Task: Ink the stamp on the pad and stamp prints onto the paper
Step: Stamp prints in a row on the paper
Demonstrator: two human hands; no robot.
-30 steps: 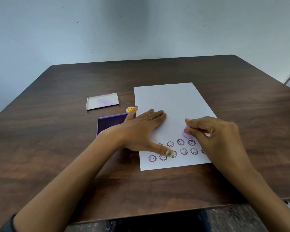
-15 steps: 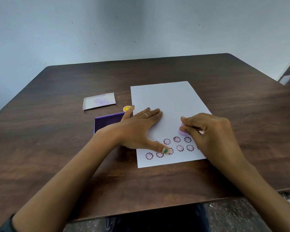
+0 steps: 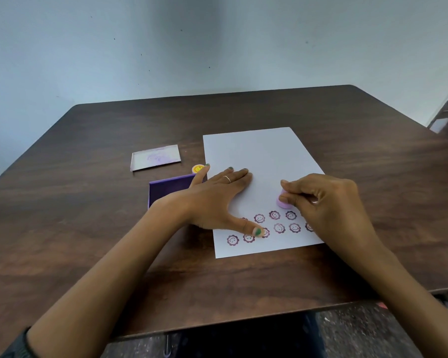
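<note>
**A:** Right hand (image 3: pixel 331 202) has its fingers pinching the small round pale-purple plastic stamp (image 3: pixel 283 201), which sits over the white sheet of paper (image 3: pixel 259 156), just above the upper row of purple flower-face prints (image 3: pixel 274 215).

**B:** And the left hand (image 3: pixel 217 195) lies flat, fingers spread, palm on the sheet's left edge, thumb down among the lower prints. That's the anchor!

**A:** Needed, I'd say. One thin sheet on a smooth dark wooden bench (image 3: pixel 88 228) looks light and apt to slide under a sideways push.

**B:** The stamp?

**A:** Looks light and stiff, a stubby cylinder. Best held at the sides near the top, as here, so it drops square. Whether its face touches the paper, I can't tell.

**B:** The open purple ink pad (image 3: pixel 166 189) waits just left of the sheet, partly behind the left wrist. Its clear lid (image 3: pixel 155 157) lies farther back, and a small yellow round piece (image 3: pixel 198 168) sits near the little finger.

**A:** Two rows going, lots of blank paper beyond. Wet ink could smear under that thumb, mind.
</note>
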